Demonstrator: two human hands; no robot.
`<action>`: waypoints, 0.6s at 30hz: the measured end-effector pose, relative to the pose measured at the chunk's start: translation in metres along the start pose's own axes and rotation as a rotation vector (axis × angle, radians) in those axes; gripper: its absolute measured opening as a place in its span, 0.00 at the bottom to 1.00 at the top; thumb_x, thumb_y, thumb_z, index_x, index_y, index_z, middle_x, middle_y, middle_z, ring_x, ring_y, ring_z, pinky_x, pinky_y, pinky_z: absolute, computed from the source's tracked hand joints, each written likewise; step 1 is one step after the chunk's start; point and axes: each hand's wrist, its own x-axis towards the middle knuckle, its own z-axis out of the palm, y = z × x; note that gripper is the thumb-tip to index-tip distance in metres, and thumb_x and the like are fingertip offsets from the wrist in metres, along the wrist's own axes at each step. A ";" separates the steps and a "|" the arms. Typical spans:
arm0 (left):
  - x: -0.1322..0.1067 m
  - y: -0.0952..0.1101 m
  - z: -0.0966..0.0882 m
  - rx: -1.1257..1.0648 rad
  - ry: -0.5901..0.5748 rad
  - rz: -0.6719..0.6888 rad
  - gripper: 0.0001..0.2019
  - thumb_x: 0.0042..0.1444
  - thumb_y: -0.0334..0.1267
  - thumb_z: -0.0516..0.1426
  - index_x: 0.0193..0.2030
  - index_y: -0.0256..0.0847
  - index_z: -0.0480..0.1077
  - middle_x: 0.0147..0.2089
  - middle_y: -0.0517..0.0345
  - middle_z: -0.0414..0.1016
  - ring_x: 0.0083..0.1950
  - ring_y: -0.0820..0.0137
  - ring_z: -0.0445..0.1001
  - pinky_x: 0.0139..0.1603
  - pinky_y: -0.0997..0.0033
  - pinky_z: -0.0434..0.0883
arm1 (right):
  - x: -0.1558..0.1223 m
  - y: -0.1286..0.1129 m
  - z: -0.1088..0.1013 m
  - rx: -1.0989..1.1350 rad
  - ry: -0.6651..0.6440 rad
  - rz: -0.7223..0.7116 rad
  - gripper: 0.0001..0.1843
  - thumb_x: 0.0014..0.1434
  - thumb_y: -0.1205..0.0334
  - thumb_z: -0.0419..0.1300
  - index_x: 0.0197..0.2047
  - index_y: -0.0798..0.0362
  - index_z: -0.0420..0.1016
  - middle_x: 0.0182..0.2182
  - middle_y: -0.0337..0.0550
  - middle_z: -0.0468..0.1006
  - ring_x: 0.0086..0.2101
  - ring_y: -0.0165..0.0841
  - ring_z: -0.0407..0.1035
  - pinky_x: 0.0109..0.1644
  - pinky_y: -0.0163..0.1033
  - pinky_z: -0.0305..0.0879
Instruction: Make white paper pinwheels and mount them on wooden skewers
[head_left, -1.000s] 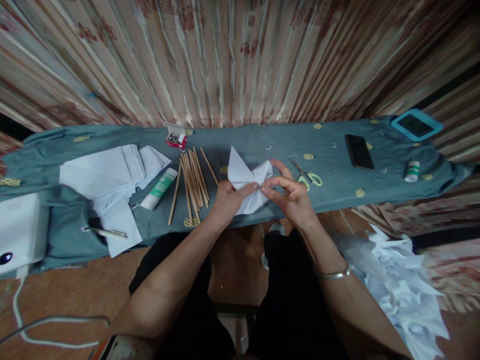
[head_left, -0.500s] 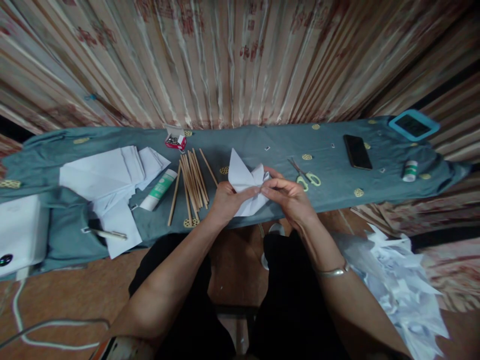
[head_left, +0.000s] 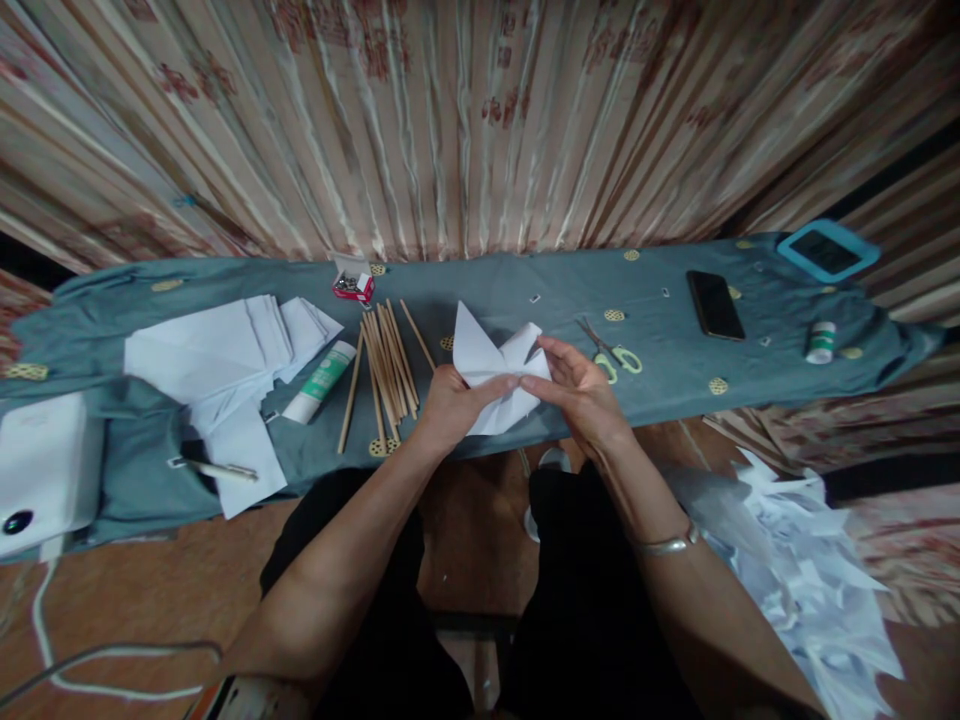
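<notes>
A white paper pinwheel (head_left: 480, 350) with folded-over points is held between both hands above the front edge of the table. My left hand (head_left: 454, 405) is closed on its left side, the thumb pressing near the centre. My right hand (head_left: 581, 395) grips the right side; its thumb meets the left thumb at the centre, while its other fingers lie behind the paper. Just left of the hands lie several thin wooden sticks (head_left: 386, 360). To the right, green-handled scissors (head_left: 615, 358) rest with their blades apart.
A glue stick (head_left: 321, 382), a stack of white paper (head_left: 202, 345), a pen (head_left: 225, 468) and a red box of pins (head_left: 354, 285) are on the left. A phone (head_left: 716, 305) and a small glue stick (head_left: 821, 342) lie right. Folded papers (head_left: 802, 570) fill a bag below right.
The fingers of my right hand have loosened and spread slightly to the right, showing more of the pinwheel's right side. My left hand keeps its hold.
</notes>
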 end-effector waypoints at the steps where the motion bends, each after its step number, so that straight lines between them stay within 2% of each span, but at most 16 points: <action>1: 0.000 0.000 0.000 0.000 -0.003 -0.003 0.15 0.37 0.43 0.70 0.29 0.35 0.78 0.29 0.57 0.79 0.28 0.71 0.75 0.31 0.73 0.71 | -0.001 -0.002 0.000 0.015 -0.024 0.019 0.31 0.34 0.58 0.76 0.44 0.48 0.74 0.47 0.42 0.79 0.49 0.38 0.72 0.59 0.47 0.65; 4: -0.002 0.001 0.000 0.015 0.000 -0.006 0.15 0.37 0.43 0.70 0.30 0.35 0.78 0.29 0.57 0.79 0.28 0.71 0.75 0.30 0.74 0.70 | -0.003 -0.005 0.001 0.055 -0.104 0.100 0.24 0.36 0.57 0.75 0.39 0.50 0.77 0.36 0.39 0.82 0.39 0.36 0.76 0.50 0.44 0.71; 6: -0.002 0.001 -0.001 0.036 0.001 -0.004 0.15 0.37 0.43 0.70 0.29 0.35 0.78 0.28 0.57 0.79 0.27 0.71 0.74 0.29 0.74 0.70 | -0.003 -0.006 0.002 0.082 -0.112 0.128 0.23 0.36 0.57 0.76 0.37 0.51 0.77 0.32 0.38 0.82 0.33 0.34 0.76 0.45 0.42 0.72; 13: -0.002 -0.001 0.000 0.024 0.007 0.010 0.14 0.38 0.43 0.69 0.29 0.35 0.78 0.28 0.57 0.79 0.27 0.72 0.74 0.30 0.74 0.70 | -0.003 -0.006 0.003 0.133 -0.048 0.162 0.40 0.32 0.61 0.77 0.50 0.49 0.69 0.29 0.34 0.82 0.27 0.33 0.76 0.39 0.42 0.73; 18: 0.000 -0.003 0.000 0.024 0.022 0.009 0.14 0.39 0.43 0.69 0.30 0.36 0.78 0.28 0.58 0.79 0.26 0.73 0.73 0.29 0.75 0.69 | -0.003 -0.002 0.006 0.130 -0.006 0.141 0.45 0.31 0.59 0.77 0.53 0.47 0.65 0.29 0.34 0.82 0.28 0.36 0.76 0.38 0.43 0.74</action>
